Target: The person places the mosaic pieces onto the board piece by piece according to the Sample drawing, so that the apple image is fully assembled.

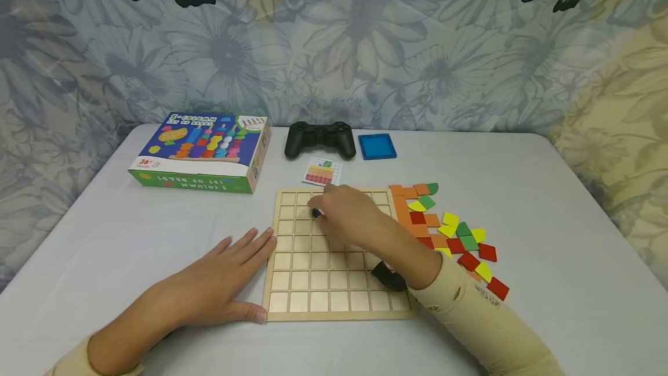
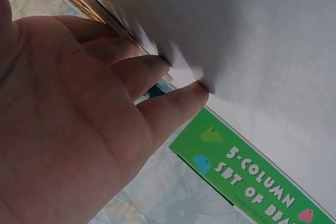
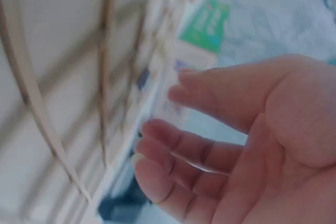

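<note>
A wooden grid board (image 1: 340,317) lies on the white table. My left hand (image 1: 219,283) rests along its left edge, fingers straight and spread, thumb near the lower left corner. In the left wrist view the fingertips (image 2: 195,94) touch the white cloth. My right hand (image 1: 347,213) is over the upper part of the board with bent fingers. A small dark piece (image 1: 316,213) shows by its thumb and forefinger. In the blurred right wrist view, a dark spot (image 3: 143,78) appears beyond the fingertips; whether the hand pinches it is unclear.
Orange, red, yellow and green tiles (image 1: 468,242) lie right of the board. Behind it are a printed pattern card (image 1: 322,172), a black game controller (image 1: 320,140) and a blue square tray (image 1: 378,147). A bead-set box (image 1: 200,152) stands at back left.
</note>
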### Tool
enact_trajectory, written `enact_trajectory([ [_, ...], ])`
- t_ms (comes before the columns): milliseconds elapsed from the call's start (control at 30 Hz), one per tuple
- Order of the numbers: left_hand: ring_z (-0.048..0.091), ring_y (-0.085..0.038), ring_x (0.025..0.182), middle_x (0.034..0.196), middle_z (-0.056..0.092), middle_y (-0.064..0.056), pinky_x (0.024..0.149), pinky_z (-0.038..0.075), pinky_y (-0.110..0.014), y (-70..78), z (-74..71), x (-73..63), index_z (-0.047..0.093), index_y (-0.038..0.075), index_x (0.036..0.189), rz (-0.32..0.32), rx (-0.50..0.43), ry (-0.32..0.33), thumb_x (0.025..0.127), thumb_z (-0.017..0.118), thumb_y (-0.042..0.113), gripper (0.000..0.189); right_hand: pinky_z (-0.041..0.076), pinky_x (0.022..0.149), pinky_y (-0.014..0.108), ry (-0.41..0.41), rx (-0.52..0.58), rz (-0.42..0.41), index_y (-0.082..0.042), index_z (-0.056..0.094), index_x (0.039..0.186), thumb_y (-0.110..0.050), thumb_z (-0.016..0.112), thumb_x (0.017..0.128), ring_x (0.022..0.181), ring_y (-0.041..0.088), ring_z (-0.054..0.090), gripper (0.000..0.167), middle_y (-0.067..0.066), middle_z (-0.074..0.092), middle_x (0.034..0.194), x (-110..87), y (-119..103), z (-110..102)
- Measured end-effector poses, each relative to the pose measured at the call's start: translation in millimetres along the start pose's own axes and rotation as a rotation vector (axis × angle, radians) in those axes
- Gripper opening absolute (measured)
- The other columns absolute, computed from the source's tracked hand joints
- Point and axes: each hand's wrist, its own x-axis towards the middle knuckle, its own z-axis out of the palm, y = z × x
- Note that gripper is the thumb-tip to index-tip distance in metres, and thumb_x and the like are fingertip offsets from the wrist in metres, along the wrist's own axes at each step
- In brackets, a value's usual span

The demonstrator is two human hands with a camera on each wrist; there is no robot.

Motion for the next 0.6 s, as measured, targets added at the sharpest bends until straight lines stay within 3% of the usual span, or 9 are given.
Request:
enact_trajectory([
  [133, 0.014, -0.036, 0.150, 0.167, 0.013, -0.009, 0.111, 0.022, -0.066, 0.0, 0.0, 0.9, 0.019, 0.007, 0.161, -0.003, 0.002, -0.006, 0.081, 0.048, 0.082, 0.113, 0.051, 0.090, 0.042, -0.044, 0.069, 0.075, -0.010, 0.070, 0.128, -0.013, 0.065, 0.097, 0.106, 0.023, 0.061, 0.032, 0.006, 0.069, 0.118, -6.8, 24, -22],
  [400, 0.013, -0.037, 0.150, 0.167, 0.014, -0.010, 0.111, 0.022, -0.067, -0.8, 0.7, 0.6, 0.019, 0.006, 0.161, 0.009, 0.006, 0.000, 0.082, 0.047, 0.081, 0.112, 0.053, 0.082, 0.047, -0.130, 0.172, 0.250, -0.003, 0.070, 0.118, -0.013, 0.063, 0.097, 0.093, 0.028, 0.063, 0.025, 0.014, 0.068, 0.109, -32.5, 96, -71],
  [600, 0.014, -0.037, 0.150, 0.167, 0.014, -0.010, 0.111, 0.022, -0.066, -1.0, 1.7, -0.4, 0.019, 0.005, 0.160, 0.025, -0.001, 0.012, 0.084, 0.048, 0.080, 0.111, 0.053, 0.075, 0.050, -0.161, 0.221, 0.442, 0.001, 0.068, 0.107, -0.013, 0.068, 0.091, 0.088, 0.034, 0.060, 0.022, 0.018, 0.066, 0.100, -50.2, 163, -73],
])
